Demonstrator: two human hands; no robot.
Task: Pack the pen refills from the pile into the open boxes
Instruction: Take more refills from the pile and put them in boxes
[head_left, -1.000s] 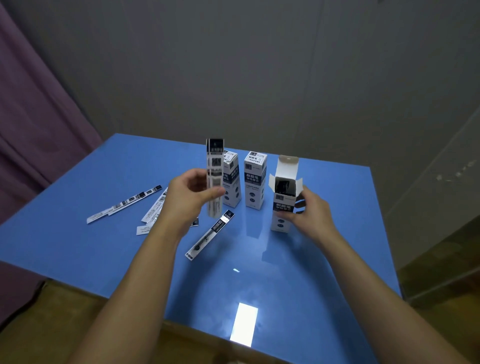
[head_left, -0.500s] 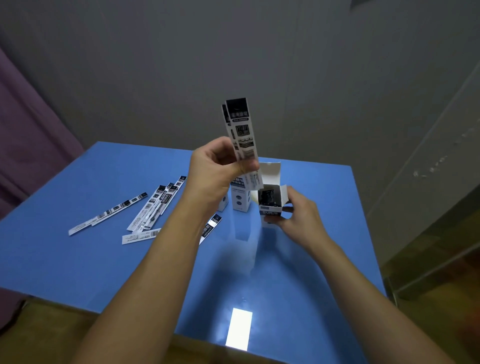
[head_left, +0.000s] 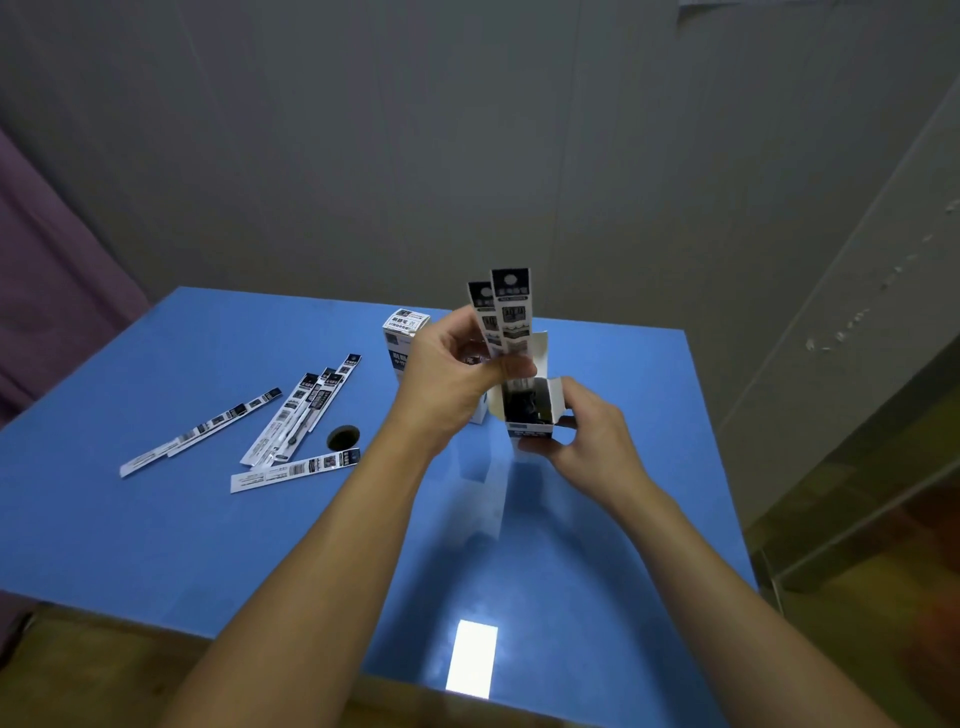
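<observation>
Head cam has you looking down at a blue table (head_left: 156, 519). Your left hand (head_left: 447, 384) is pinching two packaged refills (head_left: 506, 317) between thumb and fingers, holding them upright with their lower ends dipping into the mouth of the open box (head_left: 530, 410). Your right hand (head_left: 587, 436) is wrapped around that box from the right side, fingers curled around its front lower part, keeping it standing on the table with the top flap up behind the refills.

Just behind your left hand there's a closed box (head_left: 402, 335) standing upright, and another box is mostly hidden by your hand so can't say much about it.

Over to the left, the pile of refills (head_left: 301, 415) is lying flat on the table, a few bunched together, one long strip (head_left: 202, 439) off further left and one (head_left: 296, 470) lying crossways nearer to you. There's a small dark round spot (head_left: 343, 437) on the table right by the pile, can't tell what it is.
</observation>
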